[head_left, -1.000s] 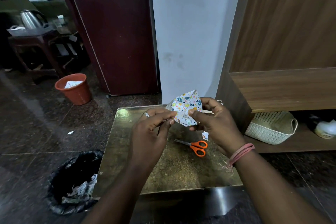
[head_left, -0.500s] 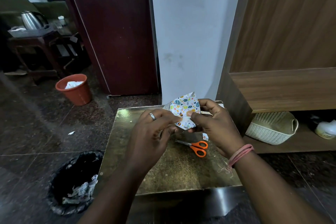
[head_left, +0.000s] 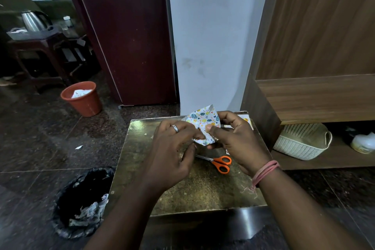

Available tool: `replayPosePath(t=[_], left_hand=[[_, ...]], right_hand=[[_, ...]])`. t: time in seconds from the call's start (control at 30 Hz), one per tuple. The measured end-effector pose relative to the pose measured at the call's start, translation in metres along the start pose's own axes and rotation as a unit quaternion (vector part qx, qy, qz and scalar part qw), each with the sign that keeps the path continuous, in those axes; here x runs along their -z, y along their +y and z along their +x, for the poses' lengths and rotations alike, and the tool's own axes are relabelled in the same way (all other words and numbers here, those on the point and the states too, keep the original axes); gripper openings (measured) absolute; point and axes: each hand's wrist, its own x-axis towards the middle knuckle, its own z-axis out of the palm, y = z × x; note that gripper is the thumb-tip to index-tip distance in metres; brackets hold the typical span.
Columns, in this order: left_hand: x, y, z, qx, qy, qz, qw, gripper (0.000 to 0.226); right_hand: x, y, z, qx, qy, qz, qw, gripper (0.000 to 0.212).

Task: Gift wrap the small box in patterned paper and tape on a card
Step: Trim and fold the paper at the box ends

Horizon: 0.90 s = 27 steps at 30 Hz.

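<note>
Both hands hold the small box above the far edge of the gold tabletop (head_left: 203, 193), already mostly covered in patterned paper (head_left: 204, 118). The right hand (head_left: 237, 144) grips the parcel from the right side, its thumb pressed flat on the paper's near face and its fingers curled round behind. The left hand (head_left: 172, 154) pinches the paper at the parcel's left end, fingertips together on a fold; exactly which flap it works cannot be told, since the fingers cover it.

Judging by this, the wrapping is well along: the paper is cut and round the box, but a loose pointed flap sticks up at the top, so at least one end is not closed. No tape shows on the parcel. A pale printed slip, possibly the card (head_left: 244, 119), lies at the table's far right corner behind the right hand; it appears not yet attached. Closing the ends and taping on the card seem to be what is left.

Orange-handled scissors (head_left: 220, 163) lie on the table towards its right side, just below the hands. The table stands on a dark tiled floor. A black-lined bin (head_left: 81, 203) with paper scraps sits beside the table's near left corner, an orange bucket (head_left: 82, 98) farther off by a dark door. A white basket (head_left: 302, 142) rests on a low wooden shelf to the right.
</note>
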Motion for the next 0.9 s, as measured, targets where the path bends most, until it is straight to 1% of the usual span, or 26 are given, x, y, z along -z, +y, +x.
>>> replayPosePath(t=[0.1, 0.2, 0.33, 0.43, 0.5, 0.57, 0.63, 0.73, 0.77, 0.8, 0.83, 0.87, 0.9], left_hand=[[-0.004, -0.004, -0.001, 0.012, 0.006, 0.018, 1.0, 0.029], [-0.005, -0.004, 0.001, 0.049, 0.014, 0.009, 0.999, 0.026], [-0.006, -0.002, 0.001, 0.093, -0.004, 0.032, 0.995, 0.026], [-0.006, -0.002, 0.001, 0.102, -0.028, 0.045, 0.993, 0.024], [-0.007, -0.005, 0.0, 0.092, -0.024, 0.03, 0.995, 0.017], [-0.005, -0.008, 0.0, 0.098, -0.012, -0.014, 0.995, 0.012], [-0.002, -0.008, 0.0, 0.092, 0.003, -0.04, 0.995, 0.025], [0.001, -0.008, 0.003, 0.078, 0.042, -0.05, 0.995, 0.041], [0.004, -0.006, 0.004, 0.094, 0.046, -0.076, 0.992, 0.047], [0.007, -0.002, 0.006, 0.119, 0.037, -0.134, 0.983, 0.055], [0.009, 0.0, 0.007, 0.154, 0.021, -0.222, 0.963, 0.062], [0.009, 0.003, 0.008, 0.193, 0.002, -0.31, 0.931, 0.066], [0.009, 0.004, 0.008, 0.229, -0.014, -0.371, 0.9, 0.064]], right_hand=[[0.001, -0.001, 0.0, 0.007, 0.005, 0.001, 1.0, 0.023], [-0.002, -0.001, 0.0, 0.005, -0.015, -0.001, 1.0, 0.025], [-0.005, 0.0, 0.0, 0.001, -0.026, -0.015, 1.0, 0.029], [-0.004, 0.0, 0.0, -0.001, -0.026, -0.023, 0.999, 0.028], [-0.004, 0.0, 0.0, 0.0, -0.024, -0.024, 0.999, 0.028], [-0.004, -0.001, 0.0, 0.004, -0.02, -0.019, 1.0, 0.028], [-0.004, -0.002, 0.001, 0.01, -0.015, -0.01, 1.0, 0.027], [-0.006, -0.003, 0.0, 0.006, -0.022, -0.001, 1.0, 0.023], [-0.007, -0.004, -0.001, 0.0, -0.024, 0.003, 1.0, 0.022], [-0.007, -0.005, -0.002, -0.006, -0.026, 0.006, 1.0, 0.022], [-0.007, -0.005, -0.002, -0.008, -0.028, 0.006, 1.0, 0.021], [-0.007, -0.006, -0.003, -0.008, -0.031, 0.003, 0.999, 0.021], [-0.008, -0.007, -0.004, -0.007, -0.034, 0.0, 0.999, 0.021]])
